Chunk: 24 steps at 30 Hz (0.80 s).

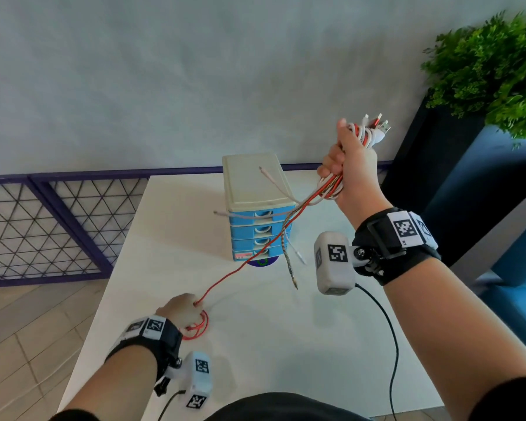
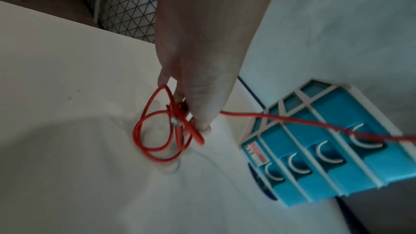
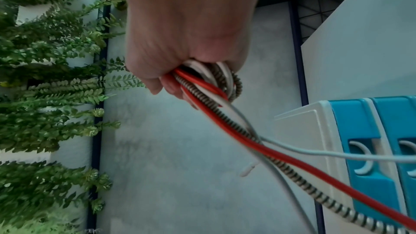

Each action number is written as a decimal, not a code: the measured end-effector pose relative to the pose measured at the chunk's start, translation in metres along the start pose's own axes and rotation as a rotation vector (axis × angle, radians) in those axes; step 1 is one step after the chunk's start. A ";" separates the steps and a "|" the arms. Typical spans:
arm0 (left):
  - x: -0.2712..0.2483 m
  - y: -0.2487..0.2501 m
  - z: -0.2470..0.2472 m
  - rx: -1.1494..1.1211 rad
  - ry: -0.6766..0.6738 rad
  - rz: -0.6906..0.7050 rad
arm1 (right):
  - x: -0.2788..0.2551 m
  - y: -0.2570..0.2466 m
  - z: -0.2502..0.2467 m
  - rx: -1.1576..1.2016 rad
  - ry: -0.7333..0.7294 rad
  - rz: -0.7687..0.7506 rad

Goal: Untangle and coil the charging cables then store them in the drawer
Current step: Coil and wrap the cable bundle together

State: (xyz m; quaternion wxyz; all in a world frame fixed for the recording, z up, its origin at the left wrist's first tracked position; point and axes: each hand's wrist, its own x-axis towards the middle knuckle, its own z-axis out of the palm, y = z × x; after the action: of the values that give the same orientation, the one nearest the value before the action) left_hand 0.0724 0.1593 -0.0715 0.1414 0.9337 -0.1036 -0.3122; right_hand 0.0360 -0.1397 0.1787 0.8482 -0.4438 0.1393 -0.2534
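My right hand point(image 1: 348, 165) is raised above the table and grips a bundle of cables point(image 1: 366, 133): white, red and a striped braided one point(image 3: 209, 84). Their plugs stick out above my fist. A red cable point(image 1: 240, 268) runs taut from the bundle down to my left hand point(image 1: 181, 308), which pinches it low over the white table point(image 1: 255, 344), with a small red coil point(image 2: 157, 131) lying beside the fingers. The braided cable's end point(image 1: 289, 268) dangles free. A drawer unit point(image 1: 255, 208) with several blue drawers, all closed, stands at the table's far middle.
White cable ends drape over the drawer unit's top point(image 1: 274, 180) and front. A green plant point(image 1: 492, 71) on a dark planter stands at the right. A purple mesh fence point(image 1: 43, 220) runs along the left, with wooden floor below it.
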 end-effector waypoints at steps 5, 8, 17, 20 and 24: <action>-0.007 0.046 -0.045 -0.626 0.011 0.181 | -0.006 0.014 0.001 -0.076 -0.028 0.011; -0.016 0.078 -0.083 -0.785 0.323 0.392 | -0.008 0.026 0.002 -0.107 -0.055 0.052; -0.068 0.163 -0.136 -0.781 0.347 0.828 | -0.017 0.050 0.009 -0.312 -0.171 0.065; -0.076 0.174 -0.119 -0.282 0.081 0.809 | -0.017 0.054 0.014 -0.271 -0.133 0.053; -0.075 0.174 -0.101 -0.355 0.001 0.794 | -0.014 0.051 0.011 -0.219 -0.123 0.051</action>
State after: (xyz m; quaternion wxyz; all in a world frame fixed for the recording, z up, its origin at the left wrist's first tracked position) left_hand 0.0566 0.0373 0.1046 0.4090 0.7827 -0.3993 -0.2463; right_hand 0.0451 -0.1005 0.1428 0.8076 -0.5450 0.1251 -0.1873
